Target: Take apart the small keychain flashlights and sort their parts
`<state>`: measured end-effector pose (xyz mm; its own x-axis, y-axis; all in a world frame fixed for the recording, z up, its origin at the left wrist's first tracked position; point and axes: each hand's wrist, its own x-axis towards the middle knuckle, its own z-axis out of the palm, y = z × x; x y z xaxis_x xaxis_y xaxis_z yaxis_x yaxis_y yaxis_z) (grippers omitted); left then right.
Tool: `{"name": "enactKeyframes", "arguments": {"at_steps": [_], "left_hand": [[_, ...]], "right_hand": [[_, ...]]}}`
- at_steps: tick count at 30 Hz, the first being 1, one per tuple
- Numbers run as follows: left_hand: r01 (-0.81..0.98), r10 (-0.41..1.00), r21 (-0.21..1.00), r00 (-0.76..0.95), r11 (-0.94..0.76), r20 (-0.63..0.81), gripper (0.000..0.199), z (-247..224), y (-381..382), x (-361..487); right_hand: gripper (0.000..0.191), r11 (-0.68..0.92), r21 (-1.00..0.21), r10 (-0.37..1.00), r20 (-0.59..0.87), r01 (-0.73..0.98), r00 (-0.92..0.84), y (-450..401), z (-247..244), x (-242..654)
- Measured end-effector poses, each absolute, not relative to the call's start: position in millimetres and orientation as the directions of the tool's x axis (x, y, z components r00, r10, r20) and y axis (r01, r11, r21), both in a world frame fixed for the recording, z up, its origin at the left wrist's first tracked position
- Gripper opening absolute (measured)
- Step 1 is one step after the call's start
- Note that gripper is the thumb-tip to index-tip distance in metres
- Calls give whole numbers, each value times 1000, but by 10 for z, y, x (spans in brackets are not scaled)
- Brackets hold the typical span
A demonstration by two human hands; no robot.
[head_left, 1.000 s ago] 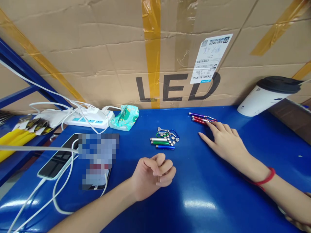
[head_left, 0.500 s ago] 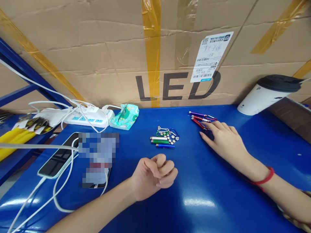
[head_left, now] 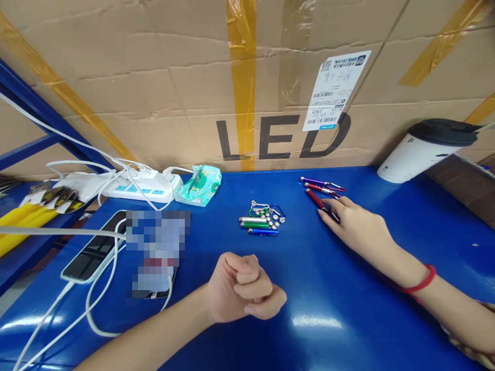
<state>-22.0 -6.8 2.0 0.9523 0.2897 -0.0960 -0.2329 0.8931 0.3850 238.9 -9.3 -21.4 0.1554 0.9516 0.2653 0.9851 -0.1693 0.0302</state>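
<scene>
While the left hand makes a fist, the right hand pinches a slim, glossy red pen; blue table spreads between, edged by a box.

6 tubes, 1 cup.

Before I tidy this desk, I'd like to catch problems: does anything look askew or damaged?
Yes: on the creased cardboard box at the back, the white label sits askew against the roughly level LED lettering, overlapping it. No liquid spill shows.
</scene>
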Motion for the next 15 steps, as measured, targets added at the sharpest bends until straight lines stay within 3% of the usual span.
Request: {"name": "enactKeyframes", "arguments": {"at_steps": [4,8,15], "left_hand": [[-176,225,414,972,893,-73,77,23,-86,-220],[-150,242,440,957,886,-162,84,30,-75,-217],[-162,262,437,948,885,-180,84,33,-64,-217]], "right_hand": [[31,-166,63,961,233,984,148,-95,-217,2375],[29,-132,64,960,258,989,112,-93,-232,2371],[30,-108,86,964,253,990,83,-87,-251,2386]]}}
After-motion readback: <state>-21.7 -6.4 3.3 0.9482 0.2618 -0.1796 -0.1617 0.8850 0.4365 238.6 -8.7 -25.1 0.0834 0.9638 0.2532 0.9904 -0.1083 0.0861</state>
